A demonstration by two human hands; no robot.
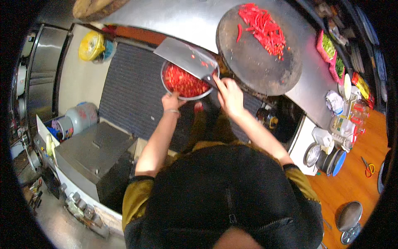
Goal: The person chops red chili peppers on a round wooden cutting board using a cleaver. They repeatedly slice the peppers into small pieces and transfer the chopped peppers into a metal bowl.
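Note:
My left hand (171, 102) grips the near rim of a round metal bowl (194, 98). Chopped red chili (183, 81) covers the bowl's inside. In my right hand (230, 96) is the dark handle of a Chinese cleaver (178, 57). Its broad blade lies tilted across the bowl's far side and hides part of the rim; a few red bits cling to the metal. To the right of the bowl is a thick round chopping board (256, 67). A heap of sliced red chilies (262, 28) rests on its far part, with one longer piece (239, 33) off to the side.
The board stands on a steel counter (174, 20). Pink baskets of cut greens (329, 46) and plastic bottles (343, 126) line the right. Scissors (368, 168) lie on a wooden tabletop (351, 183). A gas cylinder (82, 115) and a steel cabinet (93, 152) are at left.

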